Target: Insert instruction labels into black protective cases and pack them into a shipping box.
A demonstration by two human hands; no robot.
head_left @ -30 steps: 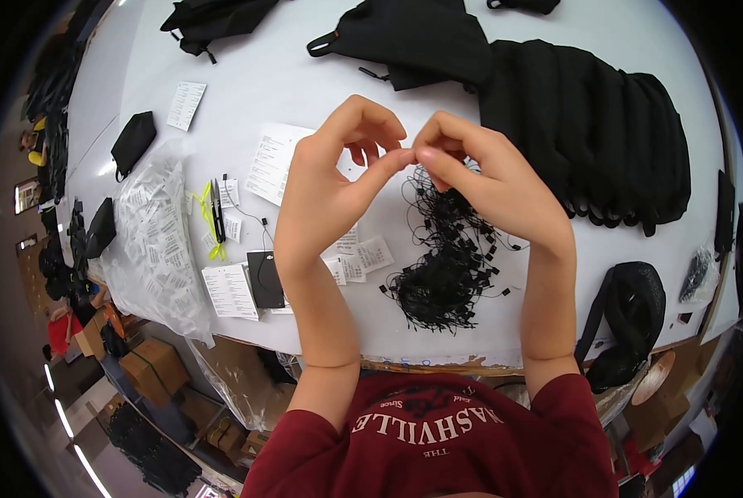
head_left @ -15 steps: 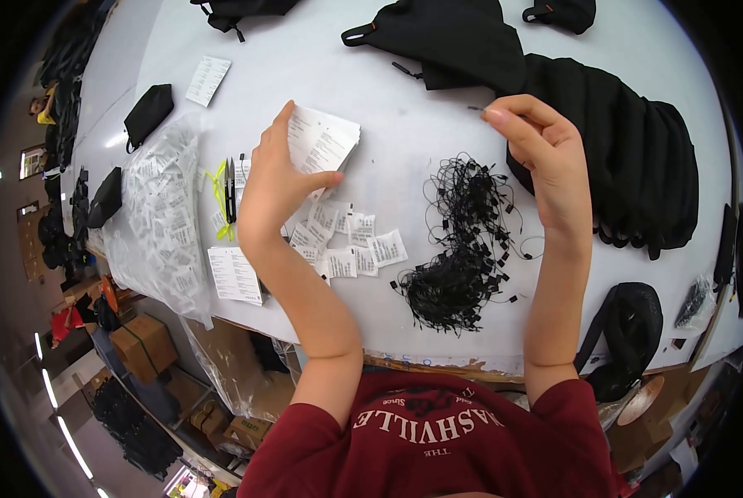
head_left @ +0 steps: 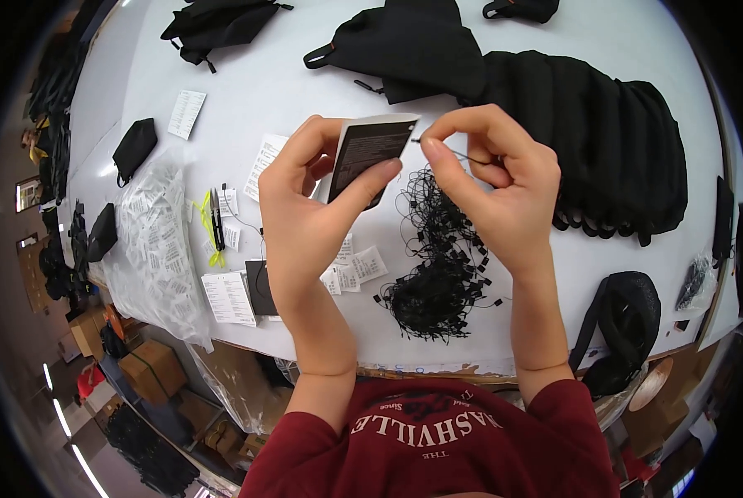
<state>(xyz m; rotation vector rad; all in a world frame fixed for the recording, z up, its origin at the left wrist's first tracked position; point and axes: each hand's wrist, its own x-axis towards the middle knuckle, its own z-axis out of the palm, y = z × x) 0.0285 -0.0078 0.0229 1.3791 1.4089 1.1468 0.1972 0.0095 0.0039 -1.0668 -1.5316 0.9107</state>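
My left hand (head_left: pixel 301 199) grips a black hang tag (head_left: pixel 370 158) with pale edges, tilted up over the table; whether it is one tag or several together I cannot tell. Just right of the tag, my right hand (head_left: pixel 500 178) pinches a thin black tag string (head_left: pixel 463 156), its tip close to the tag's upper corner. A tangled heap of black tag strings (head_left: pixel 434 290) lies below my right hand. Behind my left hand a pile of white printed cards (head_left: pixel 263 166) is partly hidden. Small white packets (head_left: pixel 363 267) lie beside my left wrist.
On the left sit a clear plastic bag (head_left: pixel 156 241) of white packets, thread snips (head_left: pixel 216 220) with a yellow cord, and white cards (head_left: pixel 229 299). Black bags (head_left: pixel 587 133) lie in a row on the right. A black pouch (head_left: pixel 135 149) rests at the far left.
My left hand has lifted a tag off the white card pile and turned its black side up. The right hand has moved left, bringing the string to the tag.
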